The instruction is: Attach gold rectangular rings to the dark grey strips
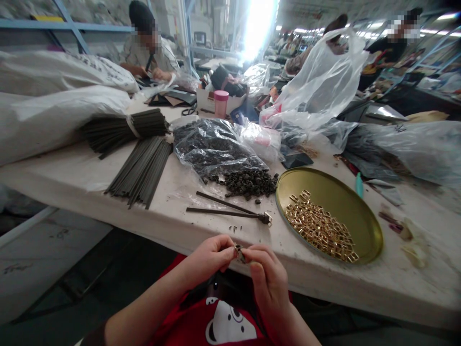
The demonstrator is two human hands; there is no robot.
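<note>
Just in front of the table's near edge, my left hand (216, 254) and my right hand (265, 274) meet, fingers pinched on a small buckle piece (239, 253) with a bit of dark strap. Part of it is hidden by the fingertips. Beyond them on the table lie two dark straps (223, 213) with gold buckles at their right end. A round gold tray (363, 216) with a heap of small gold buckles (317, 226) stands to the right. Small dark loops (250, 185) are piled behind the straps.
Bundled dark strips (140, 168) lie on the table (144, 221) at the left, beside white sacks (65, 105). A clear bag of dark pieces (212, 144), a pink-lidded jar (221, 103) and plastic bags (317, 77) stand behind. A person (147, 48) works across the table.
</note>
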